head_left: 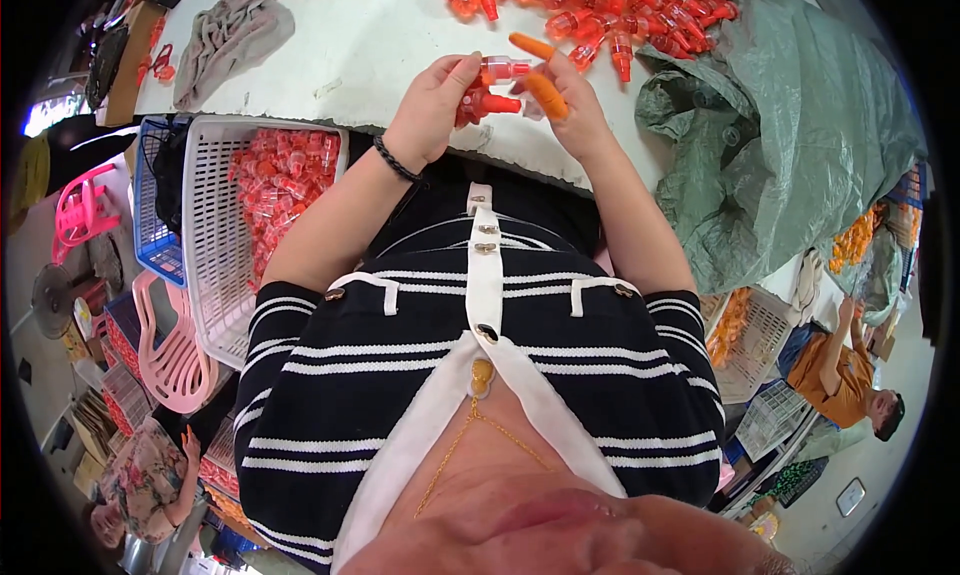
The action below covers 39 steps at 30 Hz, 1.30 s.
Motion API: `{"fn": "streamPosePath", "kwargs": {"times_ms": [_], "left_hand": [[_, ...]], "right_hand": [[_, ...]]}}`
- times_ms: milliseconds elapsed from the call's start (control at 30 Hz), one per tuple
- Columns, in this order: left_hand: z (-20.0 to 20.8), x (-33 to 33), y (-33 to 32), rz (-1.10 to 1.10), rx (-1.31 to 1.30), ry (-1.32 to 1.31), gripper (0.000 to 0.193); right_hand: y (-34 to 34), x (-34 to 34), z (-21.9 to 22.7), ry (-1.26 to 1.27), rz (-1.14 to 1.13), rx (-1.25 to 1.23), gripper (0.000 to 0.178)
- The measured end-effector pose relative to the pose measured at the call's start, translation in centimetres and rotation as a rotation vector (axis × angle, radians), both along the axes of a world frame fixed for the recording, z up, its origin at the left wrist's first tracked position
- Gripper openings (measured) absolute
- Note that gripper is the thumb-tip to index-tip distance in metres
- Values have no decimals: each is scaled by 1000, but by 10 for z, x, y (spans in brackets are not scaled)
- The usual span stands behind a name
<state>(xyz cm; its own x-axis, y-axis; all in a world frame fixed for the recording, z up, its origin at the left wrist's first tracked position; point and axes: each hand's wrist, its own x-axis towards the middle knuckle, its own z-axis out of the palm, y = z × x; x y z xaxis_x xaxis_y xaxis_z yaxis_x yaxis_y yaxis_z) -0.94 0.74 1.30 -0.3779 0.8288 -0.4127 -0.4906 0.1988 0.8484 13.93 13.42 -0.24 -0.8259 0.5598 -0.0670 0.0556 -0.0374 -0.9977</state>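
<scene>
Two small red bottles (484,105) sit side by side above the near edge of the desk (370,60), their narrow ends pointing toward the person's right. The left hand (432,100) is closed around them, thumb on top. The right hand (572,105), with orange finger covers (546,95) on two digits, is just beside those ends, its digits parted; whether it pinches anything is unclear. The step appears to be fingertip work at the narrow ends, which calls for a steady left grip and a precise right pinch. Beyond lies a pile of similar bottles (620,20), near a green plastic sheet (800,105); leftward stands a white basket (215,225) of red pieces (285,180).
</scene>
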Motion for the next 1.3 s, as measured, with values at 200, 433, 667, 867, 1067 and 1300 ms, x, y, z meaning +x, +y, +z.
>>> {"fn": "streamPosePath", "kwargs": {"times_ms": [200,433,667,867,1067,1300], "left_hand": [[-7,7,-1,-35,97,167,36],[-11,5,5,105,57,77,37],[-15,9,11,142,-8,137,41],[-20,3,10,200,-49,19,38],[-25,7,8,193,3,231,36],[-32,7,6,285,159,478,36]], "right_hand": [[-11,-11,11,76,8,236,32],[-7,-17,12,-72,-65,335,31],[-20,-21,-2,-3,-241,722,29],[-26,-16,1,54,-69,832,34],[-18,-16,-6,82,41,729,34],[-27,-17,1,-130,4,275,29]]}}
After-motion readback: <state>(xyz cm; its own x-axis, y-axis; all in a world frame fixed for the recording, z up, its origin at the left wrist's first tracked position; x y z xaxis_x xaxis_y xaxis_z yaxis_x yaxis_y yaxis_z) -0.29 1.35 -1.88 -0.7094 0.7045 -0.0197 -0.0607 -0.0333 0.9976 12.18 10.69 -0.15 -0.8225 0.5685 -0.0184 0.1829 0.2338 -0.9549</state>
